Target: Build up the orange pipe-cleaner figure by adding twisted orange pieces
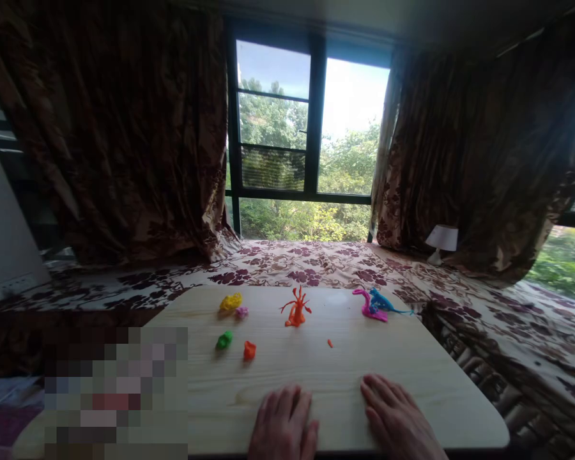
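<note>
My left hand [283, 421] lies palm down near the front edge of the table, fingers stretched out, holding nothing. To its right, my right hand [397, 412] also rests flat with extended fingers. Beyond them stands an orange clay tree-like figure [296, 314] with thin upright branches. A small orange clay bit [330, 343] lies between that figure and my right hand. Lumps of orange clay [250, 350], green clay [225, 340], yellow clay [230, 301] and pink clay [241, 312] sit left of the figure. At the back right, a magenta clay figure [374, 312] touches a blue clay figure [386, 303].
The light wooden table [441, 383] has rounded corners. Behind it is a ledge with a floral cover [306, 262], bearing a small white lamp [442, 239] at right. Dark curtains [172, 140] flank the window [316, 128]. A blurred-out patch [124, 396] hides the table's left side.
</note>
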The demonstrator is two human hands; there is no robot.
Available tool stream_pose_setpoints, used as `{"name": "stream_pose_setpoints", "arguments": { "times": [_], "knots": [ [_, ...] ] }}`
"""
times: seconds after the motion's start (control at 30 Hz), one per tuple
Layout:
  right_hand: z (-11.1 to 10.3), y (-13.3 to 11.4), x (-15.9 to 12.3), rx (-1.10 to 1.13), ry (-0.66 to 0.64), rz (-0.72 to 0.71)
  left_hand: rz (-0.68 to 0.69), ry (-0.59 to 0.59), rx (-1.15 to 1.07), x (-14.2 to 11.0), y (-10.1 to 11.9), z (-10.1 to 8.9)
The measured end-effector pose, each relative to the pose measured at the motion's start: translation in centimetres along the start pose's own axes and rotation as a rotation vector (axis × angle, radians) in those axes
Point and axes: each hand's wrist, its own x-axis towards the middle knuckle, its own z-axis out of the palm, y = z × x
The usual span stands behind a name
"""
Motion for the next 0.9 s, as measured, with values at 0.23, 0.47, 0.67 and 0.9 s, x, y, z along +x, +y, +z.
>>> {"name": "stream_pose_setpoints", "arguments": {
  "times": [0.23, 0.47, 0.67, 0.9],
  "knots": [
    [-1.0, -1.9, -3.1, 0.047, -0.043, 0.003, -0.069, -0.064, 0.037, -0.4, 2.3, -3.3],
    [-1.9, -4.3, -2.8, 0.130, -0.077, 0.169, -0.086, -0.067, 0.037, -0.7, 3.9, -4.4],
    [-0.9, -6.6, -3.5, 0.158, -0.051, 0.129, -0.094, -0.044, 0.016, -1.2, 3.8, -4.0],
    [-0.6, -5.4, -3.5, 0.124, -0.079, 0.249, -0.073, -0.031, 0.018, -1.5, 3.7, -3.9]
  ]
}}
